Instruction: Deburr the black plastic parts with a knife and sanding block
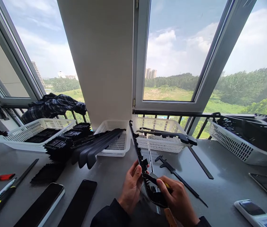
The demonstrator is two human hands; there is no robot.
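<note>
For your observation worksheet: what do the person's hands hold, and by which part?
Left hand and right hand grip a long black strip at its near, lower end.

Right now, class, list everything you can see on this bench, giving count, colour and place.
baskets: four, white, along the window
strip: one, black, in left hand, centre
tool: one, yellow-tipped, in right hand
caliper: one, black, table right of strip
phones: two, black, table front left
cloth: one, plaid, rail at left
remote: one, white, front right
left hand: one, grips strip
right hand: one, grips tool at strip
</note>
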